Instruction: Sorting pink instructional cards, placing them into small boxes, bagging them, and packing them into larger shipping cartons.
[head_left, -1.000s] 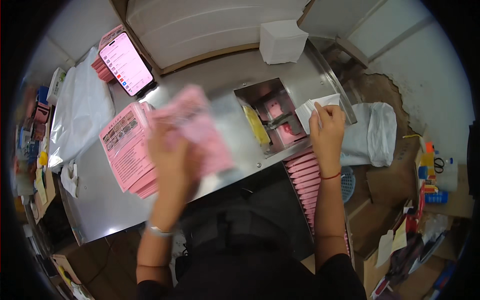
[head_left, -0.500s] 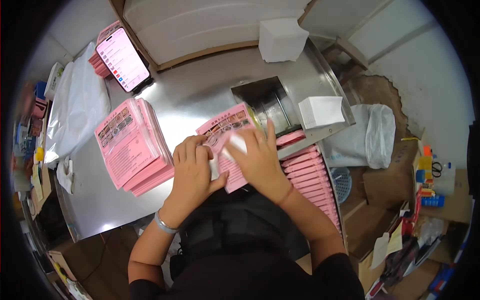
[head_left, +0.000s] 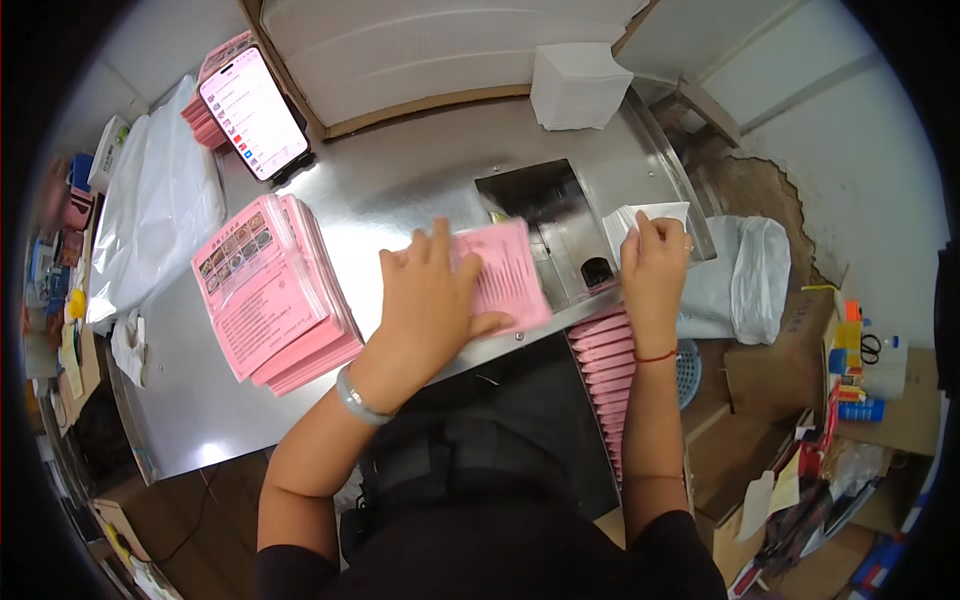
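My left hand [head_left: 432, 290] lies with its fingers spread on the left part of a pink printed packet [head_left: 508, 275], blurred by motion, at the table's front edge. Its thumb rests over the packet's lower part. Farther right, my right hand [head_left: 658, 255] pinches at the top of a stack of white folded paper napkins [head_left: 622, 222]. Between the hands, a rectangular opening [head_left: 545, 195] with metal parts is set into the steel table. A row of pink packets [head_left: 603, 370] stands below the table edge. More pink printed packets [head_left: 262, 290] are piled to the left.
A lit phone [head_left: 255, 115] leans on pink packets at the back left. White plastic sheeting [head_left: 160, 200] covers the left side of the steel table [head_left: 240, 430]. A white block of napkins [head_left: 578, 88] stands at the back. Cardboard boxes [head_left: 780, 365] and a blue basket [head_left: 687, 372] sit at right.
My right hand has left the pink packet and moved right to the napkin stack. My left hand has shifted right with the packet, whose picture side is no longer showing.
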